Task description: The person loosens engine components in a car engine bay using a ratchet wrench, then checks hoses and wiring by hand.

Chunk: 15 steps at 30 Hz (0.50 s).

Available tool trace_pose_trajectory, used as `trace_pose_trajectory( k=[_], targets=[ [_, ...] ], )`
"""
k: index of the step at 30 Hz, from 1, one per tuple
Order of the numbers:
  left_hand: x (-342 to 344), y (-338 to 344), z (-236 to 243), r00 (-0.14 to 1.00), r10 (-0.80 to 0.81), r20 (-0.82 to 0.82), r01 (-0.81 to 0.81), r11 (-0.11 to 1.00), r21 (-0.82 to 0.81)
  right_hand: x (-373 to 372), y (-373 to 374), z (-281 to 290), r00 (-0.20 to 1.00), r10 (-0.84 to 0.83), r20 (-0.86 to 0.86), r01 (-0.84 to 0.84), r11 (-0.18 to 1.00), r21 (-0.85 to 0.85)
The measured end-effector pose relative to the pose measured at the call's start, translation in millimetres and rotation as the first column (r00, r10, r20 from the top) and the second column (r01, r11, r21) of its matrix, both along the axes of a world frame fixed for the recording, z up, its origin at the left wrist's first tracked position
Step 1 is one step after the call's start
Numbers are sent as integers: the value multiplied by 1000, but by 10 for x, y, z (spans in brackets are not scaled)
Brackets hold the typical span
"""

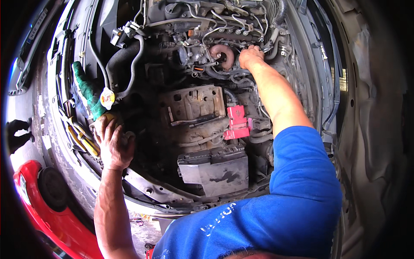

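My left hand (114, 144) leans on the front edge of the engine bay, fingers spread over a rounded brownish thing partly hidden beneath it. Just beyond it lies a crumpled green cloth or glove (88, 90), beside a yellow-topped reservoir cap (107, 99). Yellow-handled pliers (89, 144) lie left of this hand. My right arm reaches deep across the bay; my right hand (251, 56) is closed at the side of the engine (202, 32), next to a curved rusty-brown pipe (225, 56). What its fingers grip is hidden.
A bare, rusty battery tray (194, 103) sits mid-bay, with a dark slim tool-like piece (202, 120) across it. Near it are a red plastic cover (237, 123) and a black fuse box (215, 170). Hoses run around. A red car (56, 216) stands at the left.
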<state>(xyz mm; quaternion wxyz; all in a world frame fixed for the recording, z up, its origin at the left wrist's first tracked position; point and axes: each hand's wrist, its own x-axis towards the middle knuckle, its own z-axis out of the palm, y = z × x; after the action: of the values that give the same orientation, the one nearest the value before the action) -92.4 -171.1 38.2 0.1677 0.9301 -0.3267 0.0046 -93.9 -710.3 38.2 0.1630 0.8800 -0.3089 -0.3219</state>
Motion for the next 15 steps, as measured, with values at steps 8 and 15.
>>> trace_pose_trajectory(
  k=[8, 15],
  targets=[
    [-4, -39, 27, 1000, -4, -5, 4, 1000, -2, -61, -181, -4, 989, 25, 143, -77, 926, 370],
    [-6, -81, 33, 1000, -2, 3, 2, 1000, 0, -83, -219, -92, 957, -69, 282, -11, 962, 274]
  ],
)
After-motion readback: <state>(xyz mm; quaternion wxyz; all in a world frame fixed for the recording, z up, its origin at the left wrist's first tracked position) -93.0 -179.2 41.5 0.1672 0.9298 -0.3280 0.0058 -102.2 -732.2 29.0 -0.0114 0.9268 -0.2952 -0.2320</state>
